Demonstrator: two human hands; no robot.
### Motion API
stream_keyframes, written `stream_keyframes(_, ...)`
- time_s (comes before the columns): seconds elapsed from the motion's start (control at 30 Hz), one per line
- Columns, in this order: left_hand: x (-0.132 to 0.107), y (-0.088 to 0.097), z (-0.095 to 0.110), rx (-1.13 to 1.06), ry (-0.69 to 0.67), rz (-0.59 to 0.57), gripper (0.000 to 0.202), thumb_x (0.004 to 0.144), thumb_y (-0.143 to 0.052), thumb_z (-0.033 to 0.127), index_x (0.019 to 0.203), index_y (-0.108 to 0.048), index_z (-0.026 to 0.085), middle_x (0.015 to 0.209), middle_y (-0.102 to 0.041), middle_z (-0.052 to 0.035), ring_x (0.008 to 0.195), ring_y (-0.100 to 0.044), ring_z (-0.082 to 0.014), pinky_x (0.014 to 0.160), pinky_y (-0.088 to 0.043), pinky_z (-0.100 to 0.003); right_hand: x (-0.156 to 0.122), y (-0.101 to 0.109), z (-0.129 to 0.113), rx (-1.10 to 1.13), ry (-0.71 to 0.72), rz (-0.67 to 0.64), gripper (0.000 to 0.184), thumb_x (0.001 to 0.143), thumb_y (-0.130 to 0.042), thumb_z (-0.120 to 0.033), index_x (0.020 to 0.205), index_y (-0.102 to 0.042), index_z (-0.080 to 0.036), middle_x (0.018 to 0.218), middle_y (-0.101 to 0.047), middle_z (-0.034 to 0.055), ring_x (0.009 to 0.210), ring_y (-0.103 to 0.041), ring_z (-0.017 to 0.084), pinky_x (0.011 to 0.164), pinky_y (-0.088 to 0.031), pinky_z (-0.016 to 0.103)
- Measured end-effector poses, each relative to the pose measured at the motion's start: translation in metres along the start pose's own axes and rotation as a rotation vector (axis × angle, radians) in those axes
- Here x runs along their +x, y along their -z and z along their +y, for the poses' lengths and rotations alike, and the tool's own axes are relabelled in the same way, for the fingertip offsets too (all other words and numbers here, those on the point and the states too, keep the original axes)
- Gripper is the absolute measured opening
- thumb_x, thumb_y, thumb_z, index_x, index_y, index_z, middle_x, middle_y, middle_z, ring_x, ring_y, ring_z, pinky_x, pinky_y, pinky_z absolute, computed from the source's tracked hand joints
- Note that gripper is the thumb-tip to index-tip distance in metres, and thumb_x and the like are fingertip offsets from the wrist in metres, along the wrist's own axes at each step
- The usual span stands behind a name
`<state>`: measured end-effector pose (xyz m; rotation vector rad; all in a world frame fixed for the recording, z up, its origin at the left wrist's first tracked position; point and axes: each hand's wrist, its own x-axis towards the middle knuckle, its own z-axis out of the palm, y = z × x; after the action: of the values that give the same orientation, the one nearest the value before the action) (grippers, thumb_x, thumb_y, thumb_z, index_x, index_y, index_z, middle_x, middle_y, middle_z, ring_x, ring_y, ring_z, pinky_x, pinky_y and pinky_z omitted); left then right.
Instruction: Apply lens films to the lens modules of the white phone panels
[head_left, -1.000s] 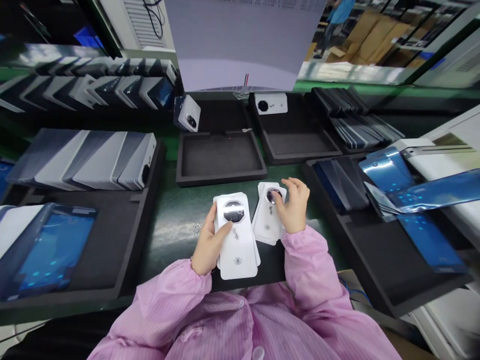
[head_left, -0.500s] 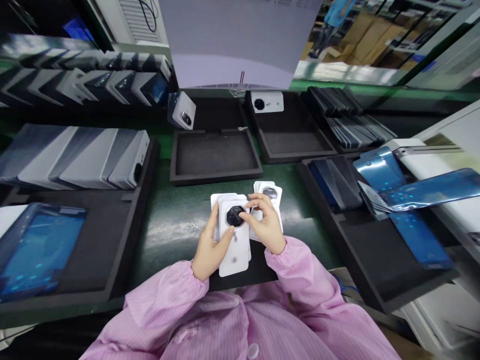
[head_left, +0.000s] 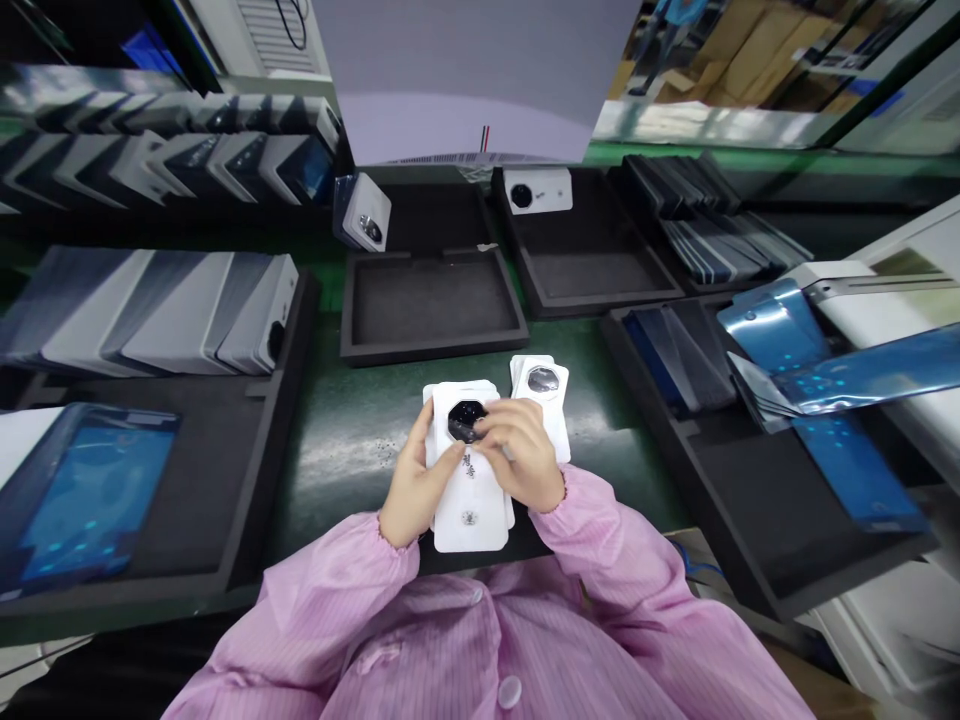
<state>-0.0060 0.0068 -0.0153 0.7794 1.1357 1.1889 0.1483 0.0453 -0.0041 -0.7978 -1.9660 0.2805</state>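
Observation:
A small stack of white phone back panels lies before me, the top one upright to my view, with a black octagonal camera area and dark printed marks. My left hand grips the stack's left edge, its thumb resting on the top panel. Over the right side of the camera area, my right hand has its fingertips pinched together; what is between them, if anything, is too small to make out. Just right of the stack sits a second pile of white panels with a silvery octagon, partly behind my right hand.
Black trays stand at the back, one with a white panel. Rows of panels fill the left rack. Blue film sheets overlap the right tray; another blue sheet lies left.
My right fingers have drawn closer together over the camera area. The top panel has straightened and shifted slightly. My left hand stays on the stack's left edge.

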Motion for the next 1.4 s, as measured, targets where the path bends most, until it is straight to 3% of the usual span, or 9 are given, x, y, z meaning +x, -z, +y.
stream_keyframes(0.1, 0.002, 0.001, 0.003, -0.045, 0.015, 0.025, 0.077, 0.079, -0.07, 0.033, 0.145, -0.032, 0.022, 0.142, -0.05, -0.0107, 0.126, -0.051, -0.0261, 0.105, -0.042, -0.038, -0.003, -0.002, 0.001, 0.12, 0.209, -0.102, 0.014, 0.084, -0.059, -0.009, 0.092, -0.06, -0.021, 0.082, -0.071, 0.0025, 0.084, -0.069, 0.017, 0.081, -0.052, 0.038)
stream_keyframes(0.27, 0.001, 0.003, 0.002, -0.045, 0.019, -0.046, 0.077, 0.081, -0.067, 0.033, 0.147, -0.028, 0.025, 0.142, -0.05, -0.0099, 0.125, -0.052, -0.0263, 0.105, -0.042, -0.039, -0.006, -0.004, 0.003, 0.198, 0.229, -0.026, 0.024, 0.084, -0.057, -0.008, 0.103, -0.059, -0.022, 0.084, -0.073, 0.0054, 0.079, -0.071, 0.018, 0.069, -0.059, 0.034)
stream_keyframes(0.43, -0.002, 0.003, 0.003, 0.037, -0.068, -0.07, 0.074, 0.08, -0.067, 0.029, 0.146, -0.032, 0.024, 0.147, -0.044, -0.0079, 0.13, -0.047, -0.0251, 0.109, -0.038, -0.036, -0.006, -0.003, 0.003, 0.205, 0.314, -0.028, 0.024, 0.085, -0.06, -0.013, 0.108, -0.06, -0.022, 0.084, -0.073, 0.005, 0.082, -0.071, 0.017, 0.07, -0.061, 0.029)
stream_keyframes(0.53, -0.002, 0.002, 0.003, 0.038, -0.055, -0.063, 0.074, 0.082, -0.065, 0.031, 0.146, -0.031, 0.025, 0.147, -0.044, -0.008, 0.13, -0.047, -0.0255, 0.108, -0.038, -0.037, -0.007, -0.003, 0.004, 0.225, 0.334, -0.019, 0.024, 0.084, -0.061, -0.012, 0.107, -0.061, -0.02, 0.083, -0.073, 0.006, 0.083, -0.071, 0.017, 0.07, -0.062, 0.029)
stream_keyframes(0.9, -0.003, 0.001, 0.001, 0.122, -0.12, -0.023, 0.07, 0.083, -0.065, 0.034, 0.145, -0.033, 0.025, 0.148, -0.043, -0.0079, 0.134, -0.042, -0.0258, 0.111, -0.035, -0.037, -0.009, -0.002, 0.006, 0.199, 0.336, -0.005, 0.014, 0.086, -0.06, -0.017, 0.097, -0.062, -0.025, 0.084, -0.074, 0.0028, 0.08, -0.073, 0.016, 0.068, -0.063, 0.027)
stream_keyframes(1.1, -0.005, 0.001, 0.002, 0.109, -0.119, -0.012, 0.071, 0.083, -0.065, 0.033, 0.145, -0.033, 0.026, 0.148, -0.042, -0.0073, 0.134, -0.042, -0.0253, 0.112, -0.034, -0.038, -0.011, -0.002, 0.007, 0.186, 0.326, 0.01, 0.02, 0.084, -0.06, -0.015, 0.101, -0.062, -0.025, 0.083, -0.074, 0.0037, 0.081, -0.072, 0.018, 0.07, -0.062, 0.031)
stream_keyframes(1.4, -0.009, -0.001, 0.005, 0.089, -0.078, 0.003, 0.071, 0.083, -0.064, 0.032, 0.146, -0.032, 0.026, 0.148, -0.042, -0.0082, 0.132, -0.045, -0.0268, 0.106, -0.042, -0.039, -0.009, -0.003, 0.004, 0.018, 0.163, 0.1, 0.03, 0.081, -0.06, -0.009, 0.104, -0.059, -0.027, 0.085, -0.073, 0.0028, 0.084, -0.072, 0.021, 0.078, -0.059, 0.043)
